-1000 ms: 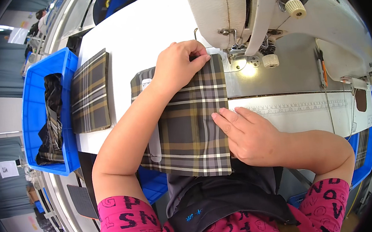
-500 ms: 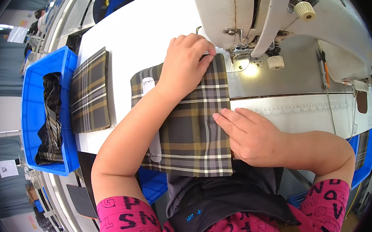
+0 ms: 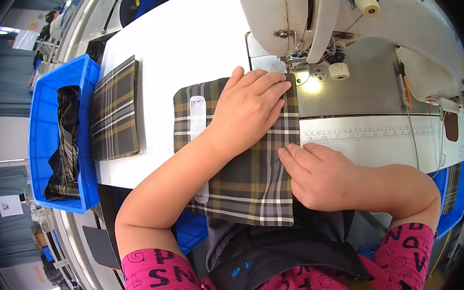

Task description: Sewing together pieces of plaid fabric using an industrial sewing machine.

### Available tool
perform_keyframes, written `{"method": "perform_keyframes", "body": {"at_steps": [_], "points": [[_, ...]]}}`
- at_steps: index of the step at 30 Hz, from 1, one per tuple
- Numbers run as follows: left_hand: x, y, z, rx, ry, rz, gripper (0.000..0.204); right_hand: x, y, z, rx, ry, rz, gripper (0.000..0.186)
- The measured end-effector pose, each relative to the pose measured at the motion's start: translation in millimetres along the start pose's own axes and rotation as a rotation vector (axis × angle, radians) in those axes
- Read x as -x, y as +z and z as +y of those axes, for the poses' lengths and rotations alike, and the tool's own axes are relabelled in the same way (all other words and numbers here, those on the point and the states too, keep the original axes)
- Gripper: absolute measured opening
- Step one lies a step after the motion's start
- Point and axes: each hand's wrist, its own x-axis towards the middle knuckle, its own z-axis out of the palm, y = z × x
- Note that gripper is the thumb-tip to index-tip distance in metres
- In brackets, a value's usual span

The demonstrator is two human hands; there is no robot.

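Observation:
A dark plaid fabric piece [image 3: 247, 193] with a white strip [image 3: 196, 115] lies before the white sewing machine [image 3: 275, 3], its top right corner just short of the presser foot [image 3: 297, 60]. My left hand [image 3: 246, 105] rests open on the fabric's upper right part, fingers stretched toward that corner. My right hand [image 3: 320, 176] holds the right edge lower down, fingertips on top and thumb out of sight.
A stack of plaid pieces [image 3: 113, 111] lies left, beside a blue bin [image 3: 41, 139] holding crumpled cloth. A ruler strip [image 3: 369, 132] crosses the table; orange-handled snips [image 3: 405, 91] lie right. A partly visible person [image 3: 52, 17] is far upper left.
The fabric has shifted toward me and slightly right, away from the presser foot. Both hands moved down with it; my left hand's fingers have straightened from their earlier pinch at the corner.

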Motion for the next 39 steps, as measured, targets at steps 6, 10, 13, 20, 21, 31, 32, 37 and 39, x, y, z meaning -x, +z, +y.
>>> {"method": "perform_keyframes", "body": {"at_steps": [6, 10, 13, 20, 21, 31, 32, 37, 39], "points": [[-5, 4, -3, -0.001, 0.007, 0.018, 0.035, 2, 0, 3, 0.014, 0.031, 0.013, 0.030], [-6, 5, -3, -0.003, 0.002, 0.037, 0.034, 2, 0, 5, -0.012, 0.050, -0.004, 0.028], [-5, 6, -4, 0.002, -0.001, 0.040, 0.033, 2, 0, 5, -0.016, 0.054, -0.008, 0.027], [-7, 8, -6, 0.001, 0.001, 0.058, 0.032, 2, 1, 7, -0.043, 0.071, 0.010, 0.026], [-7, 9, -6, 0.002, 0.001, 0.056, 0.032, 2, 1, 7, -0.044, 0.072, 0.010, 0.026], [-5, 9, -6, 0.020, -0.041, 0.035, 0.033, 5, 5, 1, -0.029, 0.094, -0.003, 0.026], [-4, 9, -4, 0.048, -0.052, 0.027, 0.033, 7, 6, -2, -0.048, 0.115, -0.003, 0.025], [13, -7, 9, 0.140, -0.079, -0.040, 0.033, 2, -5, -7, 0.045, 0.085, -0.026, 0.032], [19, -13, 17, 0.177, -0.079, -0.080, 0.032, 3, -4, -10, 0.116, 0.063, -0.006, 0.040]]}}
